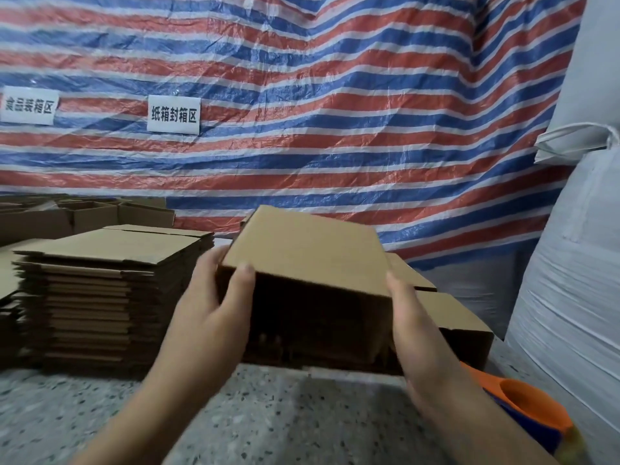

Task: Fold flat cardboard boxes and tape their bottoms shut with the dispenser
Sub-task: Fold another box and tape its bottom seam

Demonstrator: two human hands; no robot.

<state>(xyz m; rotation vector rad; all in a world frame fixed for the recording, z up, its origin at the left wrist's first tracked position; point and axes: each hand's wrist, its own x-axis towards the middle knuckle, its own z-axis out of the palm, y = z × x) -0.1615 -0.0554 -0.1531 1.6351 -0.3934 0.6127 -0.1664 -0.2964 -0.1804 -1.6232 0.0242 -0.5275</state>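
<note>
A person holds an opened-up cardboard box [302,260] above the speckled stone floor [235,424], one hand at each end. The left hand [214,297] grips the box's left end: its thumb [243,280] lies over the near top edge, and the other fingers wrap round the far side, where only their tips show at the corner. The right hand [412,317] presses flat along the right end, its fingers straight and pointing up toward the top edge; whether its thumb hooks round anything I cannot tell. Between the two hands the box's open side faces the person, dark inside, with its top panel tilted up and away.

Just left of the left-hand fingers stands a tall stack of flat cardboard blanks [110,290]. Beyond that stack, more boxes [90,213] sit against the wall. Directly behind the right-hand fingers lie other brown boxes [459,323], touching or nearly touching the held one. Below the right wrist an orange and blue tape dispenser [533,411] rests on the floor. A big white sack [577,263] fills the right side, and a striped red, white and blue tarp [302,95] hangs behind, bearing two white signs [173,114].
</note>
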